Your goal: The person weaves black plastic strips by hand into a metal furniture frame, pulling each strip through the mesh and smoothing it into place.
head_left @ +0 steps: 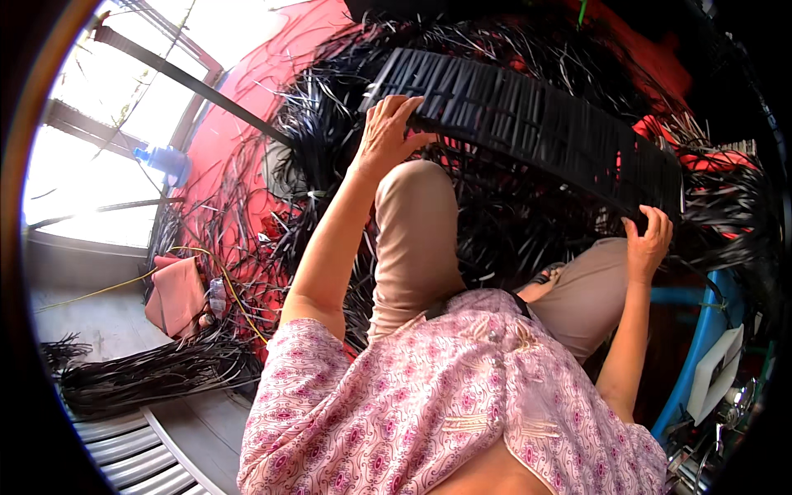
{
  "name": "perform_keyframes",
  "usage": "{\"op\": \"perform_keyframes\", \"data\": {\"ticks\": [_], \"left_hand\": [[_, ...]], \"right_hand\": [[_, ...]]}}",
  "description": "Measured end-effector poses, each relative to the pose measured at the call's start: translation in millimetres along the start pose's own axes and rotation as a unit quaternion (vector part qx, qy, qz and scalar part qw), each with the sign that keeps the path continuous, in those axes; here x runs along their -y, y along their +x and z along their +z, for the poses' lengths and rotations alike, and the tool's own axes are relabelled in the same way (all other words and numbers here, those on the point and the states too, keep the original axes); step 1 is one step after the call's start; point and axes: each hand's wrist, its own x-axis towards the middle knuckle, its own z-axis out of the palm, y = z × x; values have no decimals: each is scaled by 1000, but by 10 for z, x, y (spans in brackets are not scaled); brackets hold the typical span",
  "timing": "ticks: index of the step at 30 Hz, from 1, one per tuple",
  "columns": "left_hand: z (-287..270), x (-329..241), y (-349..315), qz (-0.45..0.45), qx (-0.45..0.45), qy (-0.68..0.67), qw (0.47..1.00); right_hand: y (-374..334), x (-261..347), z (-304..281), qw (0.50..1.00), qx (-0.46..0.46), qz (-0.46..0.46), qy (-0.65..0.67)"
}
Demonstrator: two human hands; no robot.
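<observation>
A long black panel of close-set flat strips (528, 115) slants across in front of me, its left end higher in the view than its right. My left hand (389, 139) grips its left end, fingers over the near edge and thumb beneath. At the lower right corner, my right hand (648, 239) has its thumb and fingers closed on the edge. Both knees, in beige trousers (417, 223), lie just below the panel. Loose black strips (495, 239) hang or lie thickly beneath it; which are attached to it, I cannot tell.
Black strips (330, 91) are heaped over the red floor (239, 173). At left lie a bundle of strips (157, 375), a pink cloth-like item (177, 297) and a clear bluish bottle (169, 163). A blue plastic rim (697, 355) and white square piece (716, 375) stand at right.
</observation>
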Motion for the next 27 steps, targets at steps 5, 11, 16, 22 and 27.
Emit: {"op": "perform_keyframes", "data": {"ticks": [5, 11, 16, 22, 27], "left_hand": [[124, 1042, -111, -321, -63, -79, 941], [505, 1192, 285, -531, -22, -340, 776], [672, 1280, 10, -545, -146, -520, 642], [191, 583, -104, -518, -214, -609, 561], [286, 733, -468, -454, -241, -662, 546]], "right_hand": [[48, 2, 34, 1000, 5, -1, 8], [-94, -144, 65, 999, -16, 40, 25], [46, -115, 60, 999, -3, 23, 39], [29, -174, 33, 1000, 19, 5, 15], [36, -139, -10, 999, 38, 2, 21]]}}
